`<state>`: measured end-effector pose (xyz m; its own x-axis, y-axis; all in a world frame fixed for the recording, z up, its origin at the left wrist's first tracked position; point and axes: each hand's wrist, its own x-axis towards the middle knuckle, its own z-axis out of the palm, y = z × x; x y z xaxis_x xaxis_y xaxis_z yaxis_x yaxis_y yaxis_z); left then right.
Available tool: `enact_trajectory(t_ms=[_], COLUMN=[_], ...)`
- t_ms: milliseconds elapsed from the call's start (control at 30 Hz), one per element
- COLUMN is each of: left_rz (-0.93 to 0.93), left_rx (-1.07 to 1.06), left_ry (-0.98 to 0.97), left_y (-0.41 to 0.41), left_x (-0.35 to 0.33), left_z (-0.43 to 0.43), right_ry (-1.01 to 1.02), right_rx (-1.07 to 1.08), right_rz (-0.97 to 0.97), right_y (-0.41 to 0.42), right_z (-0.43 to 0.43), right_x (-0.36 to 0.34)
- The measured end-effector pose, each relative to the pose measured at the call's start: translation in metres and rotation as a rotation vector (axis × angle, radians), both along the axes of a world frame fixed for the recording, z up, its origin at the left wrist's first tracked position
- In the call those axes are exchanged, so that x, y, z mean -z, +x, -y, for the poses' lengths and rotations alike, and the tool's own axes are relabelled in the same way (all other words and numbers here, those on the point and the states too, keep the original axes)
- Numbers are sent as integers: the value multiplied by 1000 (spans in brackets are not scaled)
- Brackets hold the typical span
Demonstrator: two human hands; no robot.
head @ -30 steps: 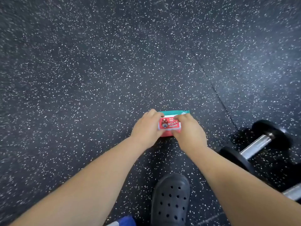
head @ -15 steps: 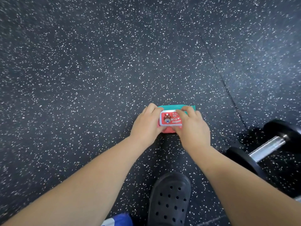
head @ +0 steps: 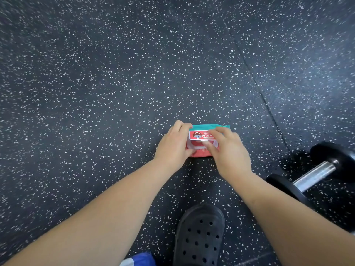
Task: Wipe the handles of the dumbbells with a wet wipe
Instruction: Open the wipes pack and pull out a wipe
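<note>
head view: the wet wipe pack (head: 200, 154) lies flat on the speckled rubber floor (head: 115, 93), directly ahead of the person and just beyond a black perforated clog (head: 199, 237). change of state: one second ago the lid flap (head: 198, 135) lay flat and sealed on top of the pack; it is now hinged upward toward its far edge, and the white-framed dispensing opening (head: 199, 145) beneath it is exposed. no wipe can be seen drawn out of the opening. the left hand (head: 172, 148) grips the left end of the pack with curled fingers and steadies it against the floor, as it did before. the right hand (head: 228, 152) pinches the raised flap, fingers over its top and a digit under its near edge. a dumbbell (head: 284, 186) lies on the floor well to the right of the pack, its chrome handle (head: 315, 173) bare and untouched by either hand. a blue and white item (head: 138, 260) shows at the lower frame edge; its identity cannot be determined. assessment: the pack is now accessible, so the task stands at its first stage; a wipe must next be extracted, and no handle has been wiped yet.
</note>
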<state>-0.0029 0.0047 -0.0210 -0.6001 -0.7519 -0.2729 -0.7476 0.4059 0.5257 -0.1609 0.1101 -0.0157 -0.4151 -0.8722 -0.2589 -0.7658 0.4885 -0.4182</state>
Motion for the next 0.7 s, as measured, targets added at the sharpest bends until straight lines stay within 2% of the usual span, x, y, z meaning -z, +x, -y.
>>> enact_trajectory(t_ms=[100, 200, 333, 433, 600, 700], left_rz=[-48, -77, -83, -71, -70, -65], left_rx=[-40, -76, -34, 8, -9, -14], left_ry=[5, 10, -30, -70, -57, -56], left_y=[0, 3, 5, 4, 4, 3], left_x=[0, 1, 3, 3, 5, 8], left_z=[-2, -5, -2, 1, 2, 1], right_ry=[-77, -88, -79, -70, 39, 117], right_rx=[208, 382, 507, 458, 150, 55], right_rz=[211, 343, 364, 205, 28, -74], right_y=[-5, -6, -5, -4, 6, 13], right_z=[9, 24, 37, 38, 27, 27], right_x=[-5, -14, -17, -16, -8, -1])
